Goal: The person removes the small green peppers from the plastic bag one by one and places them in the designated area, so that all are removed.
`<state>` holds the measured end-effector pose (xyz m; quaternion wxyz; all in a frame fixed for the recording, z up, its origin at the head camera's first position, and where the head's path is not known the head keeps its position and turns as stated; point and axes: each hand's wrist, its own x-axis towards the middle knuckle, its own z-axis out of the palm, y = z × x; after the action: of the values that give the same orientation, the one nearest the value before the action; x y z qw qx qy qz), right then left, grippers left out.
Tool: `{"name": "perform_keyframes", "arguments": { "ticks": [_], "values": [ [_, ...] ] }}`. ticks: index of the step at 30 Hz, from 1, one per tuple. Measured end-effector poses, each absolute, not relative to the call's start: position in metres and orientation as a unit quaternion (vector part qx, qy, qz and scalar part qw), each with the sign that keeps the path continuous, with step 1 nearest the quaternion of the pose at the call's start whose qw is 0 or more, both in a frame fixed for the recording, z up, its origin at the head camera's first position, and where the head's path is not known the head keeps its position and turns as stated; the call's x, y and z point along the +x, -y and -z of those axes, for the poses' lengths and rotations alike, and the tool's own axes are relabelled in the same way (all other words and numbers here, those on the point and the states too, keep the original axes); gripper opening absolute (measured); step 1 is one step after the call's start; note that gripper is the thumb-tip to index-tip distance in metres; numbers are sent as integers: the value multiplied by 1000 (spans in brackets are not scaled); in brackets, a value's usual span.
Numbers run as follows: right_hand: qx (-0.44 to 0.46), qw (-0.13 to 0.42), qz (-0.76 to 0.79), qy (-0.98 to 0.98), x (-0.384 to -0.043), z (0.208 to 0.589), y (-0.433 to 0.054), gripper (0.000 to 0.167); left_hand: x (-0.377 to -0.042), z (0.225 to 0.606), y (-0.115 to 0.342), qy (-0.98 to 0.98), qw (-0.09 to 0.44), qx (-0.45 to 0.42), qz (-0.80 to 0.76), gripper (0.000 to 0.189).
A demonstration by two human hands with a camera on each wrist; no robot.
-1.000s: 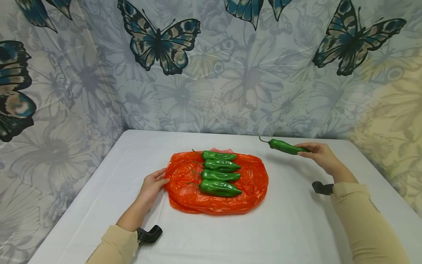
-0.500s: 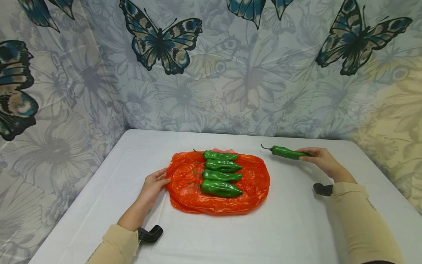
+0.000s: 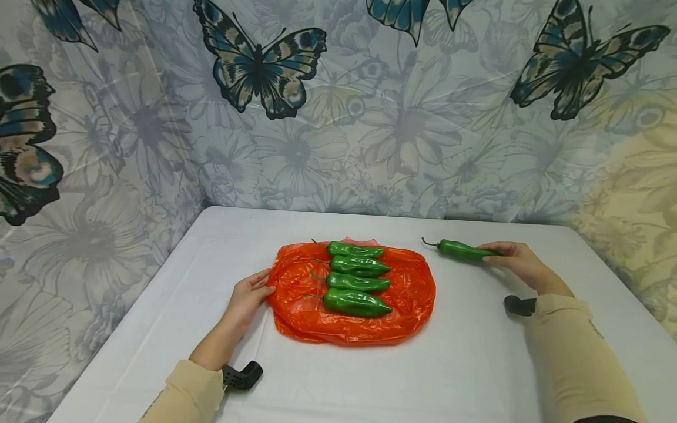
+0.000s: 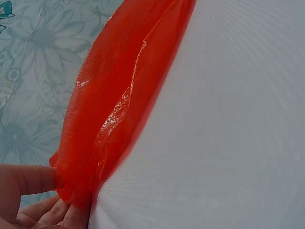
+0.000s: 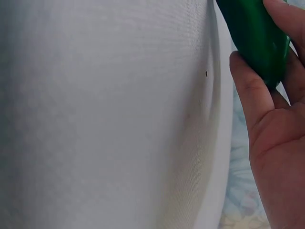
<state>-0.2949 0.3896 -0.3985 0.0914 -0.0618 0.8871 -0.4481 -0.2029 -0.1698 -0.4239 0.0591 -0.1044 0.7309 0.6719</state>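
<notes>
My right hand point(image 3: 518, 261) holds a green chili pepper point(image 3: 460, 249) by its pointed end, the thin stem facing left. In the right wrist view, the thumb and fingers wrap the tip of that pepper point(image 5: 259, 43). A crumpled red plastic bag point(image 3: 409, 294) lies flat in the middle of the table, and my left hand point(image 3: 247, 299) pinches its left edge. The left wrist view has the thumb point(image 4: 35, 179) on top of the bag point(image 4: 109, 100) and the fingers under it. Several green peppers point(image 3: 357, 302) lie in a column on the bag, stems left.
A white cloth covers the table point(image 3: 328, 382). Behind it and on the left hangs a floral curtain point(image 3: 296, 153) printed with butterflies. Black camera mounts point(image 3: 243, 375) sit at both wrists.
My right hand lowers slightly toward the tabletop with the pepper. The left hand stays at the bag's edge, and the head view shifts a little.
</notes>
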Motion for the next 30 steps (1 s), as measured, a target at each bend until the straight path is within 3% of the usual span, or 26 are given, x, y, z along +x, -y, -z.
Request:
{"name": "perform_keyframes", "arguments": {
  "ticks": [10, 21, 30],
  "values": [
    [-71, 102, 464, -877, -298, 400, -389, 52, -198, 427, 171, -721, 33, -72, -689, 57],
    [-83, 80, 472, -874, -301, 399, -382, 45, -202, 424, 169, -727, 55, -105, -676, 52],
    [-66, 79, 450, -887, -305, 398, -379, 55, -205, 429, 170, -729, 51, -108, -674, 52]
  ]
}}
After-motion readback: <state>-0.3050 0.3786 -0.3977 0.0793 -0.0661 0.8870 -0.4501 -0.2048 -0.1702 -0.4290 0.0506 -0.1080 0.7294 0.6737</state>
